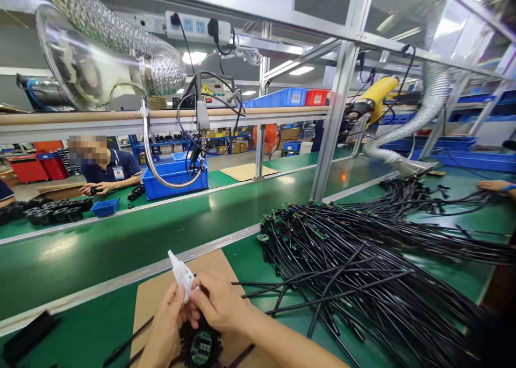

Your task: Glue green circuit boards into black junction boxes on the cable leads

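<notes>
A small white tube with a pointed nozzle (183,275) is pinched between my two hands, its tip pointing up and to the left. My left hand (168,317) grips it from the left with thumb and fingers. From the right, the fingers of my right hand (220,302) close on its lower end. Just under my hands, a round black housing with a green circuit board (201,347) sits over a sheet of brown cardboard (151,298). My fingers partly cover the housing. Black cables (278,292) run past it on the right.
A big heap of black cables with small boards (342,249) covers the bench at right. A black block (30,335) lies at left. Across the green conveyor (226,206), a person (108,169) works near a blue bin (175,178). Another person's hand (494,185) is at far right.
</notes>
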### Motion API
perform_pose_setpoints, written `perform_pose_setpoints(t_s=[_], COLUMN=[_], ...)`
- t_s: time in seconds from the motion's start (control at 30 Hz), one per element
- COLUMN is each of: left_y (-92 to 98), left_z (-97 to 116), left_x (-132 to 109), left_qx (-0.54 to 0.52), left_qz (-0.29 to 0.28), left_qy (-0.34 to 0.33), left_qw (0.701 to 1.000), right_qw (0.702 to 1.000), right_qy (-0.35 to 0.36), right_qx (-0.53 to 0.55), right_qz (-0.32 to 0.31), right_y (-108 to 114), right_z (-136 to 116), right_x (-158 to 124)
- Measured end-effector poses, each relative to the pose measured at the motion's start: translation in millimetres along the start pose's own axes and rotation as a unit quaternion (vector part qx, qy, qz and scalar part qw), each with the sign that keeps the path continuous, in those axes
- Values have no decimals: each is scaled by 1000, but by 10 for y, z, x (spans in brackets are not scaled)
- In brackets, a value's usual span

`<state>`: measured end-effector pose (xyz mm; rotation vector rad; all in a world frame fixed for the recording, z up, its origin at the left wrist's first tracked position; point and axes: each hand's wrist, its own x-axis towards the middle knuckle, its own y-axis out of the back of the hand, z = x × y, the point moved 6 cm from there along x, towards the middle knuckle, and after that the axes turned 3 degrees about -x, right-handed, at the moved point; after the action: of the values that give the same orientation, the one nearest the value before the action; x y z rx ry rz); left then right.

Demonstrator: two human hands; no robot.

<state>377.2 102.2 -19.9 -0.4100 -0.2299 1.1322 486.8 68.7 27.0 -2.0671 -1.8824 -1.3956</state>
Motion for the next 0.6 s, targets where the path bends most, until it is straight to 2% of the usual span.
perform_pose_setpoints(t_s=[0.1,0.17,0.27,0.43,0.6], left_y=[10,45,94,51,61], left_z=[-28,-51,-52,-113,-167], left_x=[-23,-12,23,13,-3], left_qx=[35,39,26,44,59], left_qz=[-19,-13,22,22,30], left_qy=[-5,7,22,69,64], left_qw=[999,999,999,996,996], right_qw=[998,997,1000,992,988], right_qy=[-62,-74,-12,121,142], right_qx=[12,10,-5,16,43], right_qz=[-2,12,16,-43,-40], right_y=[-41,-40,-21,-35,-45], right_z=[54,63,38,38,76], right_x=[-11,-9,26,36,16])
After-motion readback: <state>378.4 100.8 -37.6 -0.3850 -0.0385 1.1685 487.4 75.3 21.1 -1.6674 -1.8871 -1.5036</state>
